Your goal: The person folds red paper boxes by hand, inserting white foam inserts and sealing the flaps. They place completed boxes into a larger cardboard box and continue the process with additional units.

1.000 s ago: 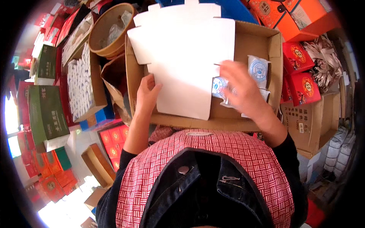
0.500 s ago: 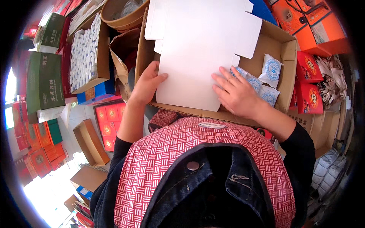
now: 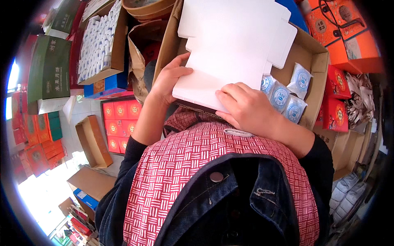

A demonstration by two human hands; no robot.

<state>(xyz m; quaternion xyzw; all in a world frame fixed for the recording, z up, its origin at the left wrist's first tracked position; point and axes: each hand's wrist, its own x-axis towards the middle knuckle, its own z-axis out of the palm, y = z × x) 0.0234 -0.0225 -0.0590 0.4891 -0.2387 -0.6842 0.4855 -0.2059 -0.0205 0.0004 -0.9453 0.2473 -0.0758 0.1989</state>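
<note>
A flat white carton blank (image 3: 223, 61) with cut tabs, perhaps several stacked, lies across a brown cardboard box in front of me. My left hand (image 3: 170, 82) holds its left edge, thumb on top and the other fingers at the side, partly hidden. My right hand (image 3: 248, 104) is closed over its near right edge with curled fingers, the thumb low at the front edge. Just beyond that hand, small round items in white wrappers with blue print (image 3: 280, 96) sit inside the brown box (image 3: 319, 69).
At the left stands a carton packed with white wrapped pieces (image 3: 96, 47), beside green boxes (image 3: 50, 67). A tray of red boxes (image 3: 120, 119) and a narrow brown carton (image 3: 93, 141) are lower left. Orange gift boxes (image 3: 349, 41) and red boxes (image 3: 337, 98) stand at the right.
My right hand has slid left and toward me, from lying flat on the blank to curling over its near edge. My left hand keeps its edge. The whole view has shifted a little.
</note>
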